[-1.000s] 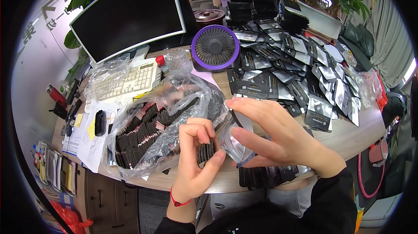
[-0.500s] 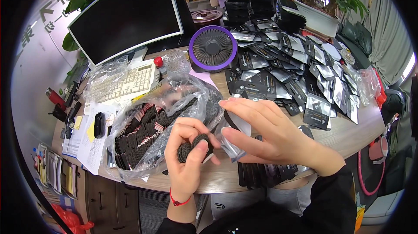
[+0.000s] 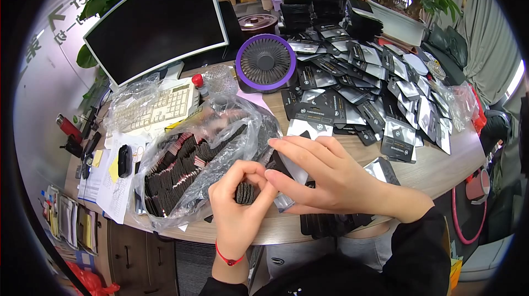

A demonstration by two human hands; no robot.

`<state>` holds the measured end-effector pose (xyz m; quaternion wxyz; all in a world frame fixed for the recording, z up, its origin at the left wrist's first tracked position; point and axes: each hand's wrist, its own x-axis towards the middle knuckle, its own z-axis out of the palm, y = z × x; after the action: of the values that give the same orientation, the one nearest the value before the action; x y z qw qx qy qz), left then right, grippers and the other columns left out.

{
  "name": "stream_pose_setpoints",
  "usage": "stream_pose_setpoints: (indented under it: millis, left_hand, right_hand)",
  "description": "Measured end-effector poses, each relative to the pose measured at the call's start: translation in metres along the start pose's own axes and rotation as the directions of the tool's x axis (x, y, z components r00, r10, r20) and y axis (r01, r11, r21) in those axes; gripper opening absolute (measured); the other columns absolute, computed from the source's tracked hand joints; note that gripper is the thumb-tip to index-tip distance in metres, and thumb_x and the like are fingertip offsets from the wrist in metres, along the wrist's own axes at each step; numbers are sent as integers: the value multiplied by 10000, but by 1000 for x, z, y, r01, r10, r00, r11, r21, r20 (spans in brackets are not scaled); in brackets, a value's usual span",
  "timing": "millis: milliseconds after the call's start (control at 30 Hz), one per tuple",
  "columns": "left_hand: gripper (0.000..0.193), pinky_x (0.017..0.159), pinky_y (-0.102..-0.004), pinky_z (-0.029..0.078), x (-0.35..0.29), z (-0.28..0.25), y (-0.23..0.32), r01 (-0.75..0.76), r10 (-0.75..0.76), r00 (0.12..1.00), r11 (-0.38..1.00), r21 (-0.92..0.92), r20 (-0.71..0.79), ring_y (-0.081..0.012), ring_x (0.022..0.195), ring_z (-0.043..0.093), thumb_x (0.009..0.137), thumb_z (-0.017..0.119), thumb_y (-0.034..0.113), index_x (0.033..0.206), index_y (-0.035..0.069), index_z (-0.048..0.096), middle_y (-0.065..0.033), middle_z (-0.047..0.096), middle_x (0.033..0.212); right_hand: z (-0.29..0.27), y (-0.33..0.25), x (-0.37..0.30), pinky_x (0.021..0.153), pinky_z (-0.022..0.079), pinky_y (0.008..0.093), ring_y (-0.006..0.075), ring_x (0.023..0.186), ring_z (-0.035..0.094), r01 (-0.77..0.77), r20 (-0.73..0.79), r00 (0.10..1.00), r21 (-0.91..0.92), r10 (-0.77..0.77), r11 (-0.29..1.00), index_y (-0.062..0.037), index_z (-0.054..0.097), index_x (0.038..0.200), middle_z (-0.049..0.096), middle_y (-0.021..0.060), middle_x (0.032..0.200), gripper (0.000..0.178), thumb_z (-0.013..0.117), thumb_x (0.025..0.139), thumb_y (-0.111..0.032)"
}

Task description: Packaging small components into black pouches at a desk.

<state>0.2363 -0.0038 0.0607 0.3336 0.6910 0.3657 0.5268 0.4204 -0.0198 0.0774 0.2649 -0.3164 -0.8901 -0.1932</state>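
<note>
My left hand (image 3: 239, 208) is curled around a few dark, ribbed pads (image 3: 244, 193), stacked together. Its thumb and forefinger pinch close to the mouth of a small black-and-clear pouch (image 3: 295, 170). That pouch sits in my right hand (image 3: 336, 183), gripped between thumb and fingers, tilted toward the left hand. Fingers hide most of the pouch, so whether a pad is inside I cannot tell. Left of my hands lies a clear plastic bag (image 3: 250, 125), open and packed with rows of similar dark pads. Beneath the right hand are several black packets (image 3: 330, 225) at the desk's front edge.
A large heap of black-and-silver pouches (image 3: 352, 84) covers the desk's right side. Behind the bag stand a purple-rimmed fan (image 3: 265, 62), a keyboard (image 3: 171, 106) and a monitor (image 3: 157, 26). Papers (image 3: 115, 186) lie at the left, and a potted plant (image 3: 399, 20) stands at the back right.
My left thumb and forefinger have come together and moved up against the pouch. The pads sit deeper in the left hand. My right hand has shifted slightly left and down with the pouch.
</note>
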Motion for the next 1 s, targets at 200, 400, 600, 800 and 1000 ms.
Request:
stream_pose_setpoints:
  millis: [200,400,600,800,1000]
  left_hand:
    - [155,533,-271,354,-1,-1,1,-14,10,1000,984,178,20,-129,531,442,711,729,32,779,5,592,-35,476,587]
    - [155,527,-270,345,0,1,0,-42,42,999,983,178,4,-129,531,440,711,728,35,775,0,591,-36,465,585]
    - [196,540,-267,360,1,-1,9,50,-49,998,999,16,-47,-123,548,450,719,730,55,848,-10,597,-45,476,606]
    - [256,554,-285,388,4,-6,-4,65,-58,990,997,-46,130,-166,551,470,737,735,90,915,-26,593,-77,497,637]
    - [194,551,-331,415,2,-3,-2,-125,94,950,988,90,297,-268,586,538,770,715,89,851,-43,597,-152,564,702]
  right_hand:
    - [-3,-2,1,830,428,386,324,1119,530,-60,78,995,49,56,997,-99,517,1232,473,206,1310,644,676,719,-455]
    - [-4,-3,0,830,420,390,329,1122,527,-86,52,995,72,82,994,-101,501,1249,467,205,1319,676,697,707,-454]
    - [-5,-4,0,833,400,404,336,1139,515,-130,-16,991,87,132,988,-110,487,1260,465,205,1323,700,725,692,-442]
    - [-6,-6,1,844,388,412,344,1142,507,-137,-44,989,44,139,990,-113,487,1256,468,201,1323,691,729,696,-437]
    - [-18,-2,7,854,409,394,304,1131,526,-235,17,971,226,237,945,-102,489,1251,516,159,1265,605,753,746,-306]
